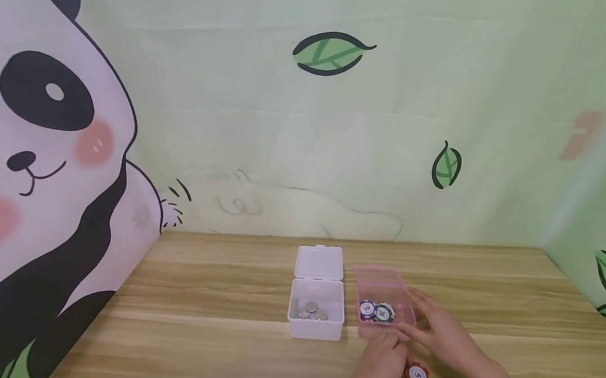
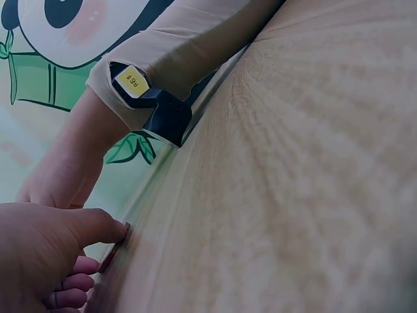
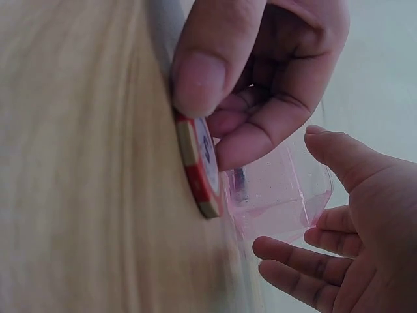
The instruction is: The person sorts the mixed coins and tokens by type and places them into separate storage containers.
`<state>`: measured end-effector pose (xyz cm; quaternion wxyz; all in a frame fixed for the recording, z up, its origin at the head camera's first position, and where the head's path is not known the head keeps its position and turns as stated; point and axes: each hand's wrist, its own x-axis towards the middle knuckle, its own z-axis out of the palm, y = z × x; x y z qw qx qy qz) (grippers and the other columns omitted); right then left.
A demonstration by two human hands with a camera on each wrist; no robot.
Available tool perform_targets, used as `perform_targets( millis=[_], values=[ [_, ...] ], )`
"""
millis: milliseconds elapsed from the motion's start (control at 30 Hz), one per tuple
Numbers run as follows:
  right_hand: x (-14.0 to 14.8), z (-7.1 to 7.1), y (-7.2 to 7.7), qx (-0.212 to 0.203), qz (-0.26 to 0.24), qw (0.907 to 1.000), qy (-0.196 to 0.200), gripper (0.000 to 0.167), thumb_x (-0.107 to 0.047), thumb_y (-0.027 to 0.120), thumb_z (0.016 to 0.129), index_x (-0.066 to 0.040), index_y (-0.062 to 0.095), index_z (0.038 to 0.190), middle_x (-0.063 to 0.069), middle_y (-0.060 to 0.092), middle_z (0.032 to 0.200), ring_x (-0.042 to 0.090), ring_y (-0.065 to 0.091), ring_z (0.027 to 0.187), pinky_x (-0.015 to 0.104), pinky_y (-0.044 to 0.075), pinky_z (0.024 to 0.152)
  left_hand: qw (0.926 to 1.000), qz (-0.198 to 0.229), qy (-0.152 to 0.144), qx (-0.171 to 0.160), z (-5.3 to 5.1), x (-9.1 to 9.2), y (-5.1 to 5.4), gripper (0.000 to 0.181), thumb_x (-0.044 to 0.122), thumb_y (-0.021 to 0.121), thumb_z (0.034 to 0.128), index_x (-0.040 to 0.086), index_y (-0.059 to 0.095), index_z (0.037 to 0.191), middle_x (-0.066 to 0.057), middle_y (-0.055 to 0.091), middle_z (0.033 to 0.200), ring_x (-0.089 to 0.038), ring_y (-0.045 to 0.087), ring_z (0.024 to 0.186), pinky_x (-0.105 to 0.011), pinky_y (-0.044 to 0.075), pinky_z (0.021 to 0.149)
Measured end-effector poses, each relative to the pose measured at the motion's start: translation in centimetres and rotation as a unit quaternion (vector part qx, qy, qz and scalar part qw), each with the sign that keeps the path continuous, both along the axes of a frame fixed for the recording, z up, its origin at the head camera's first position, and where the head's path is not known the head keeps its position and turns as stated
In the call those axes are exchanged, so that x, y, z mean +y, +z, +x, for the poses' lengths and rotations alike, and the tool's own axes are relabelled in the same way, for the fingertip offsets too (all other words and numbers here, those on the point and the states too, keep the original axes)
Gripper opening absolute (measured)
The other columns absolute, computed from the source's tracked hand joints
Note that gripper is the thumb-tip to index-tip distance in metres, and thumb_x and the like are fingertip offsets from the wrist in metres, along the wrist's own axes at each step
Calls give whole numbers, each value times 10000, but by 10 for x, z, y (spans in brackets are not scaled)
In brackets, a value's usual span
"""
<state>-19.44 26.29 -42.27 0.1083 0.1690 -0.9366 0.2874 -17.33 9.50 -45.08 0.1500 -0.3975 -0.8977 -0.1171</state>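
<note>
In the head view, a red poker chip (image 1: 418, 375) marked 5 is pinched by my left hand (image 1: 384, 361), low over the table in front of a pink clear box (image 1: 411, 315). The right wrist view shows the chip (image 3: 201, 173) tilted on edge close to the wood, under the left thumb (image 3: 201, 81). My right hand (image 1: 446, 336) lies along the pink box's right side, thumb and fingers extended. The box's lid stands open at the back. Inside are a blue poker chip (image 1: 367, 309) marked 10 and a green poker chip (image 1: 384, 313), overlapping.
Left of the pink box stands a white box (image 1: 316, 330) with its lid (image 1: 319, 262) open, holding several silver coins (image 1: 312, 307). The wooden table (image 1: 216, 320) extends to both sides. A printed panda backdrop (image 1: 235, 124) hangs behind and beside it.
</note>
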Motion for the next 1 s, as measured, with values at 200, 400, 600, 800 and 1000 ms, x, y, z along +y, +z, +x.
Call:
perform_targets(
  millis=[200,400,600,800,1000],
  values=[
    [1,3,-2,-55,-40,10000,-63,724,-370,698,858,7,427,1414,228,473,1422,121,672,836,277,567,742,9999,-128,66,-38,2,1,0,322,540,745,746,258,589,749,120,570,990,-32,514,1023,-164,420,965],
    [2,3,-3,10,-8,10000,-82,727,-374,698,858,5,427,1416,227,469,1427,142,678,856,295,570,763,9998,-195,68,13,4,2,1,337,558,736,753,256,588,765,122,584,1003,-27,516,1026,-164,422,969],
    [2,3,-3,50,52,9999,-113,722,-377,694,861,-11,425,1422,215,477,1426,120,672,852,295,569,756,9990,-280,49,339,5,0,8,373,596,715,753,246,588,772,126,576,945,-22,516,983,-151,428,933],
    [1,0,-3,91,-35,10000,15,696,-338,698,866,10,436,1408,230,483,1412,81,663,809,256,565,724,9986,-339,-22,414,7,-3,19,364,597,715,751,258,584,767,139,549,910,-17,507,962,-150,426,937],
    [2,-1,-2,85,-42,9999,35,693,-339,693,870,12,434,1409,235,484,1409,96,666,808,253,564,717,9987,-451,-85,208,7,-6,31,341,580,704,770,259,600,820,137,531,903,-1,496,929,-128,420,846]
  ],
)
